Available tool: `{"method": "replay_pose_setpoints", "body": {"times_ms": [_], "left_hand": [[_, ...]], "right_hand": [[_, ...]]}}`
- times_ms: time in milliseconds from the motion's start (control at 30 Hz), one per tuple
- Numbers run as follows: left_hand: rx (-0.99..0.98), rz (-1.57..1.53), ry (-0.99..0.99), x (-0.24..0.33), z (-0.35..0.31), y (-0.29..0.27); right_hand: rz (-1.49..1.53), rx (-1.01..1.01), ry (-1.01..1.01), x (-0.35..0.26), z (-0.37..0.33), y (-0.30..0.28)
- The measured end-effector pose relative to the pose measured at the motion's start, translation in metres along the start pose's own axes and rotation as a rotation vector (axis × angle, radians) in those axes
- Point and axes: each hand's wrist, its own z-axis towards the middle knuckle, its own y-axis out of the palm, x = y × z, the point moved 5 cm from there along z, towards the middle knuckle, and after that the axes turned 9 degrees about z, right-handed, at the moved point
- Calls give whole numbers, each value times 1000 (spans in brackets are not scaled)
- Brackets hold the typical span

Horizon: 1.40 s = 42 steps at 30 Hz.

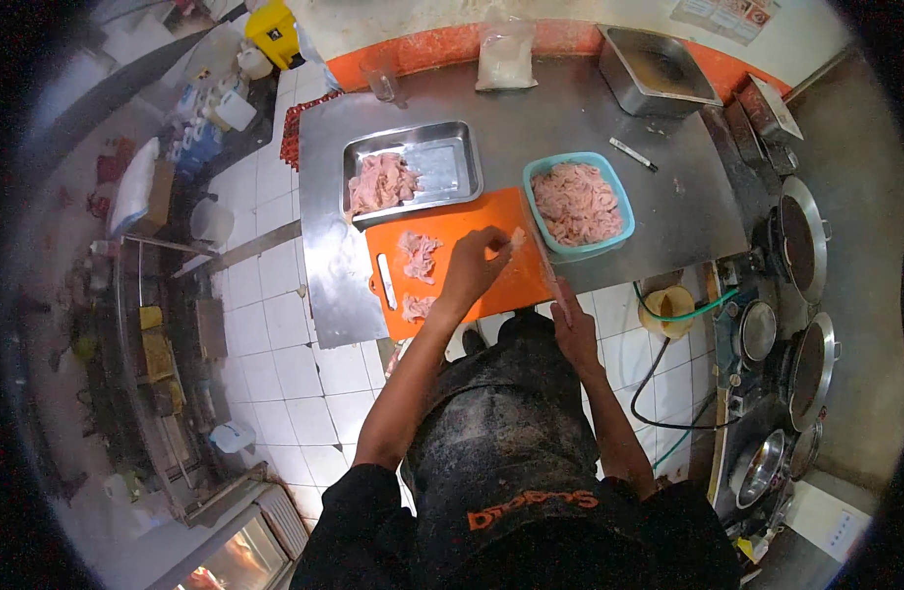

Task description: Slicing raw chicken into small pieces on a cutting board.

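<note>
An orange cutting board (482,217) lies at the table's near edge, with raw pale-pink meat pieces (420,258) on its left side. My left hand (477,264) is over the board's middle, fingers pinched at a small scrap of raw meat (517,238). At the board's right edge my right hand (574,332) is closed round the handle of a knife (545,251), its blade pointing away from me. Right of the blade stands a light-blue tub (624,202) full of cut raw meat strips (576,202). Behind the board, a metal tray (462,162) holds larger meat pieces (383,182) at its left.
On the steel table (560,108) are a marker pen (633,154), a drinking glass (380,79), a bag of white powder (506,54) and a deep metal container (659,74). Pans (804,236) on burners line the right side. A green hose (703,311) hangs near the table's right.
</note>
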Motion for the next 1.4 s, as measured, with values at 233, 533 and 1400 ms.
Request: {"method": "replay_pose_setpoints", "body": {"times_ms": [233, 533, 1400], "left_hand": [[-45, 849, -13, 55, -50, -47], [104, 937, 83, 66, -87, -63], [81, 796, 155, 50, -68, -23]], "right_hand": [[-123, -155, 68, 38, 0, 27], [25, -260, 332, 16, -4, 29], [-73, -220, 3, 85, -9, 79]]}}
